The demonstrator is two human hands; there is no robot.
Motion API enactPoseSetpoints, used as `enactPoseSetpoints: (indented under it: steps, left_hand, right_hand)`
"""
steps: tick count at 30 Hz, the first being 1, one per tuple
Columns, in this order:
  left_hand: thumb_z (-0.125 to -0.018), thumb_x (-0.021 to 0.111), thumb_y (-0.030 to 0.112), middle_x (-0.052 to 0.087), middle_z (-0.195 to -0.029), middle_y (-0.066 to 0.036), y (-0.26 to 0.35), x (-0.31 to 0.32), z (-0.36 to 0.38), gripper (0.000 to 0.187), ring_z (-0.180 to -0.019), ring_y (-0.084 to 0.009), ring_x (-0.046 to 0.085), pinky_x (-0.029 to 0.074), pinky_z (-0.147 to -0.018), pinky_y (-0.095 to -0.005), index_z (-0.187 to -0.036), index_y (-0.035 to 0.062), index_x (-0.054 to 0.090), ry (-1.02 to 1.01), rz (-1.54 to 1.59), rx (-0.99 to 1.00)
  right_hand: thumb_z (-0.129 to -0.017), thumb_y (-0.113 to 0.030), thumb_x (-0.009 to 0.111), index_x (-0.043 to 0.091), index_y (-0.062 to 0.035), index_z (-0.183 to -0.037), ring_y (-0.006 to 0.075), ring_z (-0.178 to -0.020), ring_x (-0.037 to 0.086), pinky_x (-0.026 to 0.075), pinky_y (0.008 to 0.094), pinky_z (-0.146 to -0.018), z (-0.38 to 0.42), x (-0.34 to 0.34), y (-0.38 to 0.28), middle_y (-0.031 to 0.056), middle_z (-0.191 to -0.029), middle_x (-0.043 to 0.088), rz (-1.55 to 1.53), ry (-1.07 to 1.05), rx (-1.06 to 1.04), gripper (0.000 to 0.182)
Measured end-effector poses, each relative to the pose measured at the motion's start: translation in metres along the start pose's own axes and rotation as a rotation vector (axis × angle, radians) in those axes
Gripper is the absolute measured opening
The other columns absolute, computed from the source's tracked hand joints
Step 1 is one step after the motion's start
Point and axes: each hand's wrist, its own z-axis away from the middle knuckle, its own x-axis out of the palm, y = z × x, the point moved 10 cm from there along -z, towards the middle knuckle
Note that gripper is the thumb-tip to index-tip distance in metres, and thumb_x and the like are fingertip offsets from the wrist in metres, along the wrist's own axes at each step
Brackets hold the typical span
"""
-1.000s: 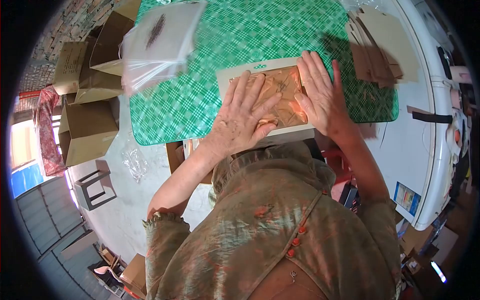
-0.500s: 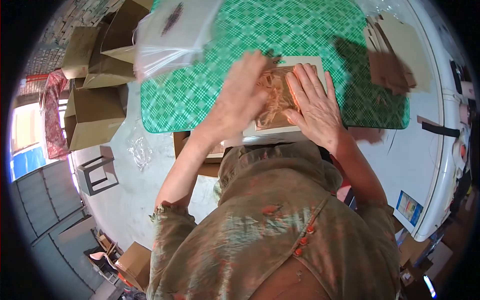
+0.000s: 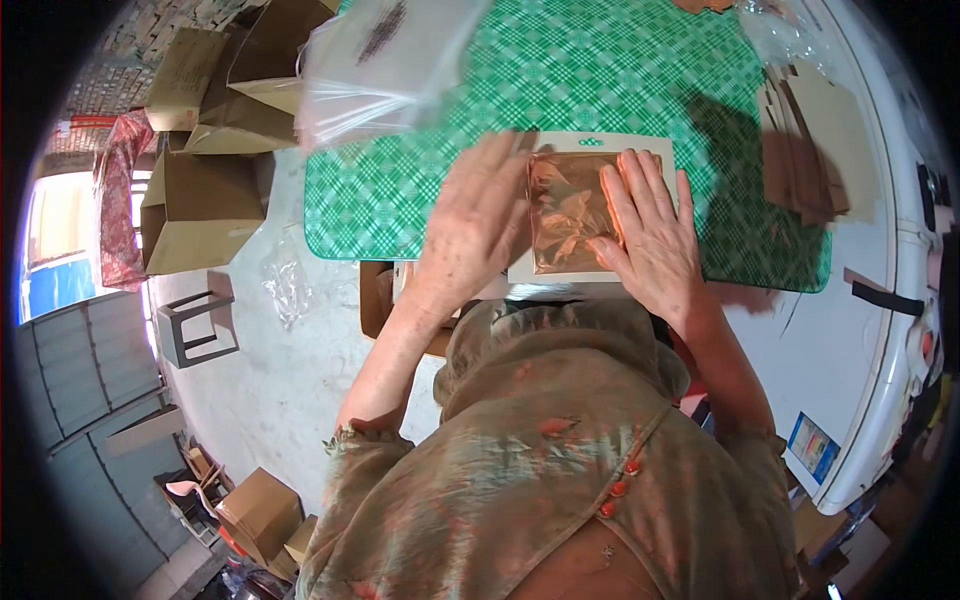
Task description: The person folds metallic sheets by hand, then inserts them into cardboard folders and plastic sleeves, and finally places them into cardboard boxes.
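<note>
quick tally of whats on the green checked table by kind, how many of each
copper-coloured sheet: 1
cream backing card under it: 1
stack of clear plastic bags: 1
pile of brown cardboard pieces: 1
hands pressing on the sheet: 2, left hand and right hand
total: 6

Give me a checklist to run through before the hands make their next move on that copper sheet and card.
1. Sheet lies on the card: ok, card border shows above and below it.
2. Right hand flat on the sheet's right side: ok, fingers spread on it.
3. Left hand on the sheet: cannot tell, it sits at the left edge and is blurred.
4. Sheet smooth: not ok, creases show in the middle.
5. Card fully on the green cloth: not ok, its near edge sits at the table's edge.
6. Bag stack apart from the card: ok, it sits at the far left corner.
</note>
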Motion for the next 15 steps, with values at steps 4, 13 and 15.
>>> enactPoseSetpoints:
  steps: [4,13,15]
  left_hand:
    - [-0.093,0.069,0.010,0.053,-0.152,-0.019,-0.018,-0.005,0.015,0.046,-0.145,-0.0385,0.045,0.036,-0.121,-0.0542,-0.138,0.0036,0.062,-0.035,-0.096,-0.006]
    - [-0.103,0.061,0.028,0.040,-0.163,-0.016,0.041,0.033,-0.024,0.055,-0.152,-0.0375,0.036,0.032,-0.124,-0.0509,-0.152,0.0058,0.051,-0.131,0.092,0.160]
    - [-0.106,0.052,0.038,0.034,-0.166,-0.017,0.036,0.058,-0.027,0.060,-0.155,-0.0363,0.029,0.025,-0.127,-0.0494,-0.157,0.0060,0.043,-0.195,0.046,0.159]
  right_hand:
    - [-0.098,-0.049,0.061,0.033,-0.0090,-0.162,0.0316,-0.160,0.015,0.006,0.0579,-0.128,0.000,0.003,0.001,0.0156,-0.170,0.023,-0.003,0.002,-0.001,0.080]
    - [-0.097,-0.046,0.063,0.037,-0.0095,-0.161,0.0332,-0.160,0.014,0.005,0.0590,-0.127,0.001,0.003,0.001,0.0160,-0.171,0.022,0.002,-0.025,-0.003,0.078]
    - [-0.096,-0.045,0.066,0.037,-0.0097,-0.161,0.0345,-0.160,0.015,0.006,0.0594,-0.127,0.001,0.002,0.001,0.0163,-0.170,0.025,-0.011,-0.009,0.007,0.079]
